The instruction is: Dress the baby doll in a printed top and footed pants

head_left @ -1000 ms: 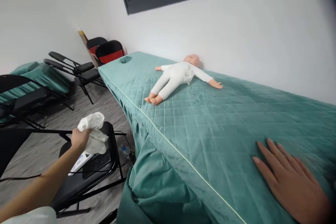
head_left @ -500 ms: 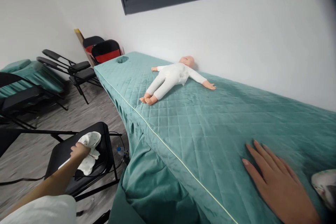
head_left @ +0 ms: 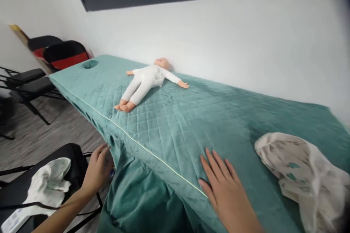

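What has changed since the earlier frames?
The left hand has let go of the white cloth, left on the chair, and moved toward the bed; the right hand has shifted nearer the bed's edge. The doll still lies face up.

Teal bed cover (head_left: 164, 123) (stitched in diamonds)

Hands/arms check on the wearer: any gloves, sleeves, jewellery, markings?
No gloves on the left hand or right hand, and no rings or markings that I can make out. The left forearm is uncovered to the frame edge: no watch, band or cable on it, no sleeve in view. The right arm is cut off near the wrist, so any sleeve there is out of frame.
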`<state>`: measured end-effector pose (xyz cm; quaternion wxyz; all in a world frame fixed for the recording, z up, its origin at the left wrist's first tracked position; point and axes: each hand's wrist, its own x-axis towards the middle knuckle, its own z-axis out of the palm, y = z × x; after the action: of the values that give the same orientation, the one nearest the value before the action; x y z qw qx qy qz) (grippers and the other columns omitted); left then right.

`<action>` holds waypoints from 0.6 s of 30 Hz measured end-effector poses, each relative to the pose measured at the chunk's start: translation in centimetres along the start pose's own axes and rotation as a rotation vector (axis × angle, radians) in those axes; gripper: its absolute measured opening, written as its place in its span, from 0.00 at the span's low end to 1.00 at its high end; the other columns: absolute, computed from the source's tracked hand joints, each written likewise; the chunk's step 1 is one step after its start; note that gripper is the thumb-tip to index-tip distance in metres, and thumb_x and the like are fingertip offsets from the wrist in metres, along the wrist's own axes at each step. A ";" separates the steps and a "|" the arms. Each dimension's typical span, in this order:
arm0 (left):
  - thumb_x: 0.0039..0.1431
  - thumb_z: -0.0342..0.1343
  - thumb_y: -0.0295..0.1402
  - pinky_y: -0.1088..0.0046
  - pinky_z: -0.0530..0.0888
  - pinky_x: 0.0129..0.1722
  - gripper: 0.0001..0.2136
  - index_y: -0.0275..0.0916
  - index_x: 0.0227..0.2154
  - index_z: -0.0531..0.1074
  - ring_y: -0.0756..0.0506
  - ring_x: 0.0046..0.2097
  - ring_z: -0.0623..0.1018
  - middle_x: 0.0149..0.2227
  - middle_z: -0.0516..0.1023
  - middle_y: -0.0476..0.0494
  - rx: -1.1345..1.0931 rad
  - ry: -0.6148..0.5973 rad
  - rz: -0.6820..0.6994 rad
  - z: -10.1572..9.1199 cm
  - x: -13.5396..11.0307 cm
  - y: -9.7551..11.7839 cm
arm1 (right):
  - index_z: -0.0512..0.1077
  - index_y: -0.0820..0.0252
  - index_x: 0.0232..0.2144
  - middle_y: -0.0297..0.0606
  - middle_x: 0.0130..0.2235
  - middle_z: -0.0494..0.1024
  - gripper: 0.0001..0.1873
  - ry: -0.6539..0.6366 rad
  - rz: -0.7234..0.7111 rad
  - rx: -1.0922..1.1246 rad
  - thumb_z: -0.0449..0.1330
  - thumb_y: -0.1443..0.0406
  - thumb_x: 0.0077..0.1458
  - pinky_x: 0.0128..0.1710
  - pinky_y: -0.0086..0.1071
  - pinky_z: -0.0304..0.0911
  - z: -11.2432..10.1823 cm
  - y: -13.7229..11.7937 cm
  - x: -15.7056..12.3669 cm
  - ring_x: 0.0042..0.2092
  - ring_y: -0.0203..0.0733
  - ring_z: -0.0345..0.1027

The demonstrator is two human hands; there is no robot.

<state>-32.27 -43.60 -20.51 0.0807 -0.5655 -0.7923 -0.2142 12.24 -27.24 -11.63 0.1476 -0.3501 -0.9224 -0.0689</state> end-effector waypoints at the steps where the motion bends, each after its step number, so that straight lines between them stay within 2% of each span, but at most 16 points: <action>1: 0.65 0.51 0.34 0.50 0.72 0.60 0.21 0.43 0.60 0.61 0.33 0.65 0.68 0.63 0.64 0.32 -0.050 0.033 0.075 -0.1 1.1 2.1 | 0.61 0.56 0.68 0.41 0.71 0.60 0.32 -0.006 0.000 -0.014 0.52 0.52 0.67 0.61 0.54 0.61 -0.2 -0.6 -0.5 0.68 0.58 0.59; 5: 0.64 0.53 0.27 0.49 0.70 0.63 0.21 0.47 0.58 0.64 0.36 0.66 0.68 0.63 0.66 0.36 -0.240 0.126 0.391 -0.8 5.5 10.9 | 0.60 0.55 0.68 0.39 0.71 0.59 0.31 -0.028 -0.019 -0.068 0.54 0.54 0.67 0.61 0.50 0.60 -1.2 -2.3 -2.9 0.68 0.53 0.59; 8: 0.65 0.51 0.27 0.49 0.67 0.67 0.19 0.47 0.57 0.66 0.38 0.69 0.65 0.64 0.68 0.39 -0.345 0.019 0.591 -0.7 8.9 17.1 | 0.60 0.54 0.69 0.35 0.72 0.57 0.31 -0.071 -0.015 -0.094 0.54 0.56 0.67 0.61 0.47 0.60 -2.1 -2.8 -4.7 0.68 0.50 0.59; 11: 0.69 0.48 0.34 0.50 0.65 0.68 0.17 0.44 0.58 0.69 0.38 0.70 0.63 0.66 0.68 0.40 -0.366 -0.159 0.663 0.3 11.9 21.9 | 0.59 0.53 0.68 0.34 0.71 0.58 0.30 -0.094 0.046 -0.111 0.54 0.57 0.67 0.62 0.46 0.59 -3.1 -2.5 -6.7 0.69 0.49 0.58; 14: 0.71 0.46 0.42 0.50 0.61 0.70 0.22 0.40 0.62 0.67 0.38 0.72 0.59 0.69 0.64 0.39 -0.335 -0.293 0.685 1.6 13.6 24.8 | 0.58 0.54 0.69 0.37 0.71 0.60 0.32 -0.085 0.166 -0.125 0.55 0.56 0.67 0.64 0.47 0.57 -3.7 -1.6 -9.0 0.69 0.49 0.58; 18: 0.72 0.43 0.43 0.46 0.56 0.71 0.26 0.42 0.68 0.60 0.37 0.73 0.57 0.71 0.59 0.40 -0.261 -0.326 0.750 2.7 13.3 25.5 | 0.56 0.55 0.70 0.41 0.70 0.62 0.34 -0.070 0.286 -0.165 0.56 0.56 0.66 0.64 0.49 0.57 -4.0 -0.7 -12.5 0.68 0.51 0.60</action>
<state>-12.82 -24.14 -11.68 -0.0454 -0.8463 -0.5007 -0.1762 21.63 -36.49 -11.89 0.0946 -0.4908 -0.8590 -0.1106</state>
